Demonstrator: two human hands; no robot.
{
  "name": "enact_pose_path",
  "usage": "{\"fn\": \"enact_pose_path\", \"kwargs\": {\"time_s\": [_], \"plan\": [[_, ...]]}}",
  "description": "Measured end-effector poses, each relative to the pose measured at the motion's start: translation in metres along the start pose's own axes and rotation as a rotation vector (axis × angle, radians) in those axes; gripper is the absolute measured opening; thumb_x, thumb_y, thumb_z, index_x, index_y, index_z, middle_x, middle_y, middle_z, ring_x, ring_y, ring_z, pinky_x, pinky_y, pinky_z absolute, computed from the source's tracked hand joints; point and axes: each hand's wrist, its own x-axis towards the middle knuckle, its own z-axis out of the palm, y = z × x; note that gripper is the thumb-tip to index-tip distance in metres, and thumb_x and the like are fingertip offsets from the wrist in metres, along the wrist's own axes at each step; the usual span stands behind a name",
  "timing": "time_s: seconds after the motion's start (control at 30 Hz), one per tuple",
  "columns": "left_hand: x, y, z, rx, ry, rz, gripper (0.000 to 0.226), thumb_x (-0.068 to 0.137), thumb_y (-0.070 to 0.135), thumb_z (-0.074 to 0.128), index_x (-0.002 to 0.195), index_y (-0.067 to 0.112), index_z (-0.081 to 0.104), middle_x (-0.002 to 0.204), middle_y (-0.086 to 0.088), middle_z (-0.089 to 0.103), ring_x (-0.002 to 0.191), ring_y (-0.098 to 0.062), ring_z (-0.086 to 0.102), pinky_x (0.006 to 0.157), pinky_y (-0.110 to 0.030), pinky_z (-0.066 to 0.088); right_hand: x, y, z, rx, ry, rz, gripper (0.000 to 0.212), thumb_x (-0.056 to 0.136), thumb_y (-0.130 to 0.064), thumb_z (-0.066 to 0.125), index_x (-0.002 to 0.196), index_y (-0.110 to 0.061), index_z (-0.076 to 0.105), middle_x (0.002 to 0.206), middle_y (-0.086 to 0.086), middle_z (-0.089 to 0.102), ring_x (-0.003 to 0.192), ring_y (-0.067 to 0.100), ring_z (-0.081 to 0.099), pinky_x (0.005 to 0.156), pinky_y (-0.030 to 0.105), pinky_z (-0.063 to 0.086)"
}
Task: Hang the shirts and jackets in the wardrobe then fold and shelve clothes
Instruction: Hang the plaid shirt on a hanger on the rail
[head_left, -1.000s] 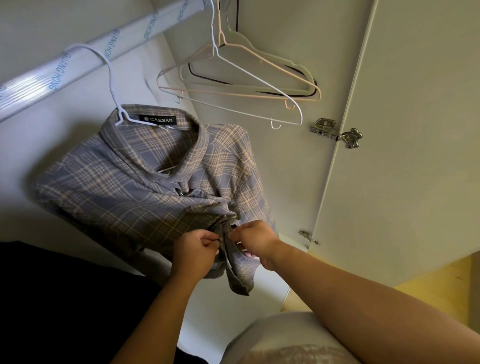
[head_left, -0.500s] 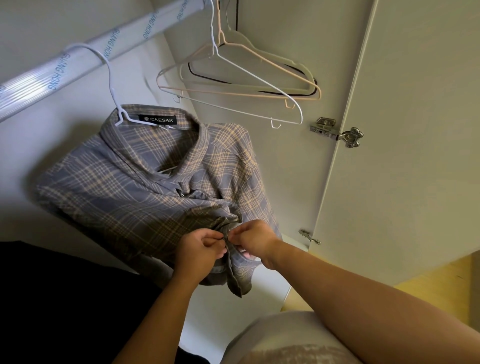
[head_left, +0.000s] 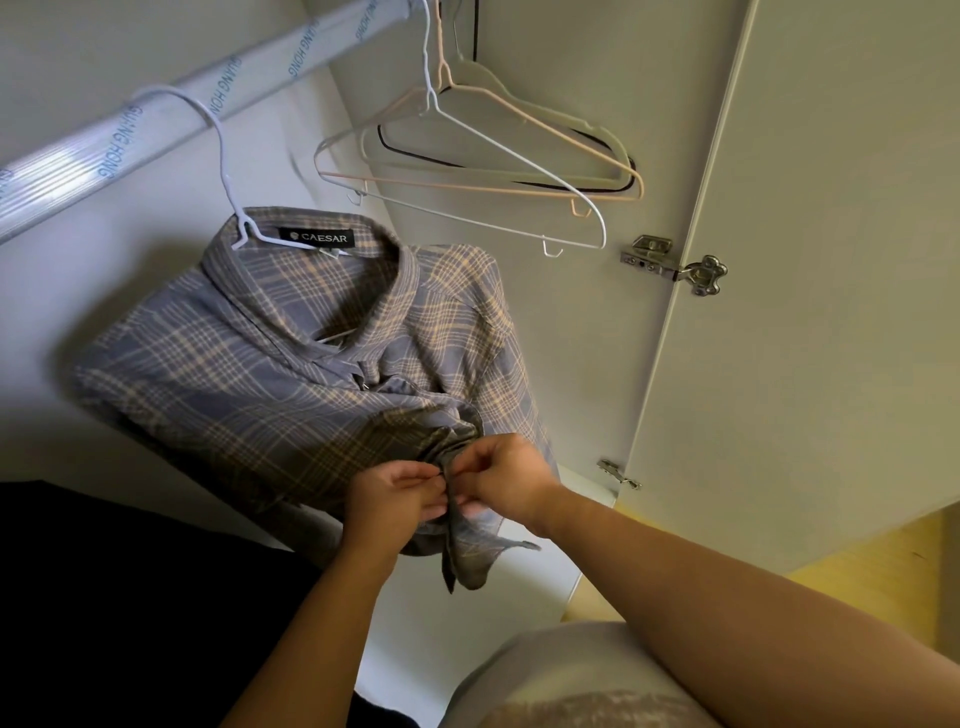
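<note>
One wide head-worn camera looks forward into the wardrobe (head_left: 561, 93), close behind the fingers (head_left: 415, 474), which sit low and central; the rail (head_left: 156, 132) runs up-left of them, the door (head_left: 831, 312) to their right.

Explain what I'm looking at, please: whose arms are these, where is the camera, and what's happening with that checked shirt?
There is no machine here. These are a person's two bare arms, filmed by a camera worn on their head that looks forward and down into a wardrobe. A plaid shirt hangs on a white hanger from the rail. The left hand and the right hand each pinch the shirt's front edges, apparently fastening a button. Further along the rail hang empty hangers, next to the open door.
</note>
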Motion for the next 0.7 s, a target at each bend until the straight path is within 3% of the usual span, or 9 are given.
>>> {"fn": "enact_pose_path", "kwargs": {"time_s": [0.13, 0.2, 0.3, 0.43, 0.57, 0.7], "plan": [[-0.007, 0.011, 0.002, -0.187, -0.044, -0.141, 0.012, 0.091, -0.01, 0.061, 0.099, -0.003, 0.066, 0.086, -0.021, 0.073, 0.071, -0.026, 0.074, 0.053, -0.027, 0.059, -0.003, -0.002, 0.0, -0.14, 0.005, -0.082, 0.01, 0.084, -0.002, 0.071, 0.088, -0.011, 0.069, 0.075, 0.004, 0.071, 0.058, 0.01, 0.067, 0.06, 0.018, 0.056], [-0.009, 0.015, 0.004, -0.257, -0.051, -0.196, 0.012, 0.095, -0.008, 0.056, 0.102, -0.005, 0.065, 0.087, -0.024, 0.073, 0.075, -0.029, 0.074, 0.054, -0.029, 0.06, -0.003, -0.002, 0.0, -0.223, 0.024, -0.118, 0.014, 0.084, -0.007, 0.073, 0.081, -0.019, 0.066, 0.075, -0.003, 0.069, 0.065, 0.012, 0.068, 0.068, 0.023, 0.059], [-0.01, 0.013, 0.005, -0.208, -0.061, -0.146, 0.011, 0.097, 0.007, 0.062, 0.097, 0.0, 0.071, 0.089, -0.018, 0.076, 0.079, -0.026, 0.076, 0.059, -0.028, 0.061, -0.002, -0.002, 0.002, -0.313, 0.034, -0.15, 0.013, 0.084, -0.014, 0.074, 0.08, -0.022, 0.064, 0.083, -0.001, 0.069, 0.082, 0.021, 0.069, 0.078, 0.033, 0.059], [-0.011, 0.009, 0.006, -0.174, -0.107, -0.109, 0.012, 0.094, 0.011, 0.067, 0.098, 0.0, 0.072, 0.091, -0.014, 0.077, 0.083, -0.022, 0.076, 0.063, -0.027, 0.061, 0.0, 0.001, 0.004, -0.384, 0.065, -0.168, 0.02, 0.083, -0.018, 0.075, 0.075, -0.028, 0.06, 0.075, -0.012, 0.061, 0.074, 0.009, 0.06, 0.063, 0.017, 0.049], [-0.01, 0.008, 0.004, -0.173, -0.094, -0.142, 0.012, 0.094, 0.003, 0.065, 0.105, 0.0, 0.069, 0.096, -0.016, 0.076, 0.086, -0.024, 0.075, 0.066, -0.029, 0.062, 0.001, 0.003, 0.005, -0.344, 0.051, -0.152, 0.022, 0.083, -0.019, 0.076, 0.074, -0.03, 0.06, 0.075, -0.014, 0.062, 0.069, 0.004, 0.058, 0.063, 0.014, 0.048], [-0.01, 0.009, 0.004, -0.163, -0.085, -0.136, 0.009, 0.097, 0.001, 0.06, 0.103, 0.001, 0.067, 0.095, -0.015, 0.075, 0.08, -0.02, 0.075, 0.062, -0.027, 0.061, -0.001, 0.004, 0.006, -0.255, 0.049, -0.126, 0.018, 0.085, -0.015, 0.074, 0.074, -0.025, 0.064, 0.079, -0.004, 0.068, 0.079, 0.017, 0.067, 0.079, 0.032, 0.059]]}}
